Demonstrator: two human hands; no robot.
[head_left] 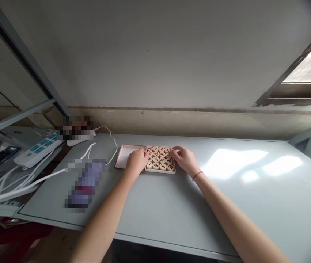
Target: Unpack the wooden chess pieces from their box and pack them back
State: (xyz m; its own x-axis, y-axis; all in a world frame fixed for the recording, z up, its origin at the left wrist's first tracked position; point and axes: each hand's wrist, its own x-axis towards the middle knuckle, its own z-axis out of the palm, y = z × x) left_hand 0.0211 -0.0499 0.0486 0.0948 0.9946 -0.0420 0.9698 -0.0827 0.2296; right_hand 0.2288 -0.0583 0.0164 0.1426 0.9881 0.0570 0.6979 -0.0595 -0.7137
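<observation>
The left hand [136,162] and right hand [185,159] are pressing their fingers, held together, against opposite sides of a shallow box [160,171] packed with smooth wooden xiangqi pieces [159,158]. It is sitting on the worktop [155,206] just right of a white-lined lid [125,156], and it is looking light, stiff and best held by those side edges.

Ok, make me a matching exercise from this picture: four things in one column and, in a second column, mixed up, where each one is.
Things:
1. Round wooden Chinese chess pieces
2. White-lined box lid
3. Red string bracelet
4. White power strip

Places:
A. On the right wrist
B. Far left, with white cables running from it
C. In rows inside the shallow tray
D. Just left of the tray

Pairs: 1-C, 2-D, 3-A, 4-B
</observation>
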